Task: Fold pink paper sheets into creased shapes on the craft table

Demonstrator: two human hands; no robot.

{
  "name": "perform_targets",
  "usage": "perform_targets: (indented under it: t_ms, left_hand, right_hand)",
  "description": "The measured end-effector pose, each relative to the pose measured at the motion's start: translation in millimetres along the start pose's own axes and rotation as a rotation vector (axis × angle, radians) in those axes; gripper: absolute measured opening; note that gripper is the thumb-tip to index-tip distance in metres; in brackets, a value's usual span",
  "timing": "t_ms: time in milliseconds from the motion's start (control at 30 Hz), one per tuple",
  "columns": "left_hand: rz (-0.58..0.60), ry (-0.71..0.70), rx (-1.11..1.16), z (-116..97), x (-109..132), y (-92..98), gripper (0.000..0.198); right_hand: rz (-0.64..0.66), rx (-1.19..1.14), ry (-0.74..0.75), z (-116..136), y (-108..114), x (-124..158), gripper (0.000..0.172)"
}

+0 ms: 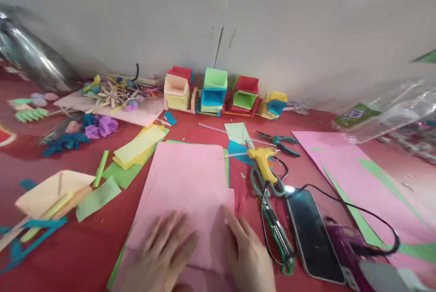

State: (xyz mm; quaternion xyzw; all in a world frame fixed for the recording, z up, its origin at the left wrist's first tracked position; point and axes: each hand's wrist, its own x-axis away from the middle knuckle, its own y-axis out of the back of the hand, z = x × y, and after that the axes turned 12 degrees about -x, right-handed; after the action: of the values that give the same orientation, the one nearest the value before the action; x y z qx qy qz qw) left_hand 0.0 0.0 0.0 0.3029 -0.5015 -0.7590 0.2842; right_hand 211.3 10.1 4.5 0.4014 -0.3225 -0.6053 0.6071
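Pink paper (190, 165) lies in front of me over green and blue sheets whose edges show around it. A second pink edge juts out on its right side; whether this is a fold or another sheet I cannot tell. My left hand (160, 251) rests flat on the lower part of the paper, fingers spread. Along the paper's right edge lies my right hand (247, 251), its fingers stretched forward and touching the pink edge. Neither hand holds anything visible. Right of the paper are a yellow glue gun (264, 162), scissors (260, 183) and a green utility knife (279, 233).
Small colored paper boxes (214, 92) stand in a row by the wall. Paper scraps (139, 146) and crepe pieces (102, 126) lie left. Rightward are pliers (284, 142), a phone (315, 233), a black cable (361, 210) and large pink sheets (361, 183).
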Motion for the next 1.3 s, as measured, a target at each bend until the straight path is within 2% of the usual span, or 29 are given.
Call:
perform_targets:
  t_ms: [233,533,733,967,1300]
  left_hand:
    - [0.03,-0.027,-0.007,1.0,3.0,-3.4,0.079]
    - [0.085,0.02,-0.021,-5.6,1.1,2.0,0.095]
    - [0.089,0.01,-0.003,-5.3,2.7,1.1,0.082]
    - [0.049,-0.011,-0.028,-5.1,1.8,2.0,0.09]
    - [0.12,0.03,0.004,-6.8,1.1,5.2,0.084]
  right_hand:
    - [0.003,0.013,0.001,2.0,3.4,0.4,0.038]
    - [-0.007,-0.014,0.004,6.1,6.1,-3.5,0.038]
    - [0.008,-0.061,-0.012,6.3,9.0,-2.3,0.036]
    - [0.006,-0.082,-0.022,6.7,10.2,-2.1,0.036]
    - [0.048,-0.08,-0.066,7.3,8.5,-2.0,0.038]
